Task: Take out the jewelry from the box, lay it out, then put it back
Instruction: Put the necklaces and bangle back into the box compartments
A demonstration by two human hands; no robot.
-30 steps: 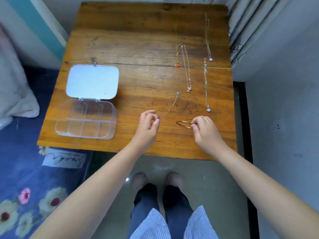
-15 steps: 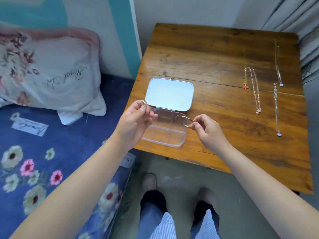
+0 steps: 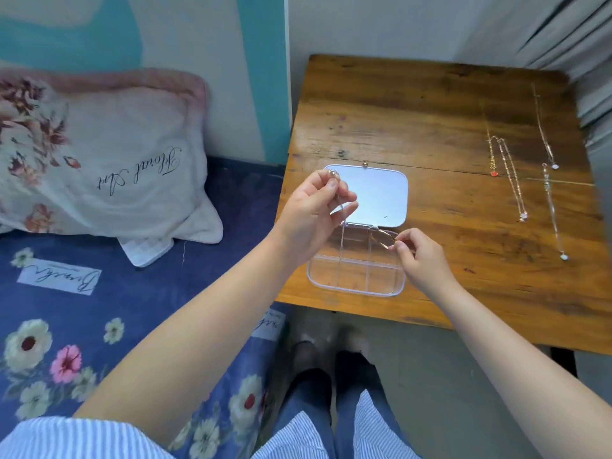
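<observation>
Small room corner: wooden tabletop [image 3: 414, 120] against a white wall, bed with blue floral sheet [image 3: 99, 309] and a pillow [image 3: 99, 154] on the left, grey curtain at far right. Clear plastic box [image 3: 356, 271] sat at the tabletop's near left edge, lid [image 3: 374, 195] folded open flat toward the far side, divided compartments looking empty as far as the view showed. Step in hand read as the put-back phase: two pieces were over the box, the rest laid out. Left hand [image 3: 314, 213] was raised above the box's far left corner, fingers pinched together on a thin silver chain [image 3: 342, 223] that hung straight down toward the left compartments. Right hand [image 3: 420, 256] sat at the box's right side, fingers clamped on a thin gold bangle [image 3: 381, 236] held just over the far right compartment. Next move would likely need each piece lowered into its own compartment; the chain needed feeding down so it coiled rather than draped over a divider. Four necklaces were laid out in lines on the right of the tabletop, well apart from the box: one with a red pendant [image 3: 494, 173], one longer gold chain [image 3: 511, 180], and two silver ones [image 3: 551, 207] further right. All fine, light and snag-prone.
</observation>
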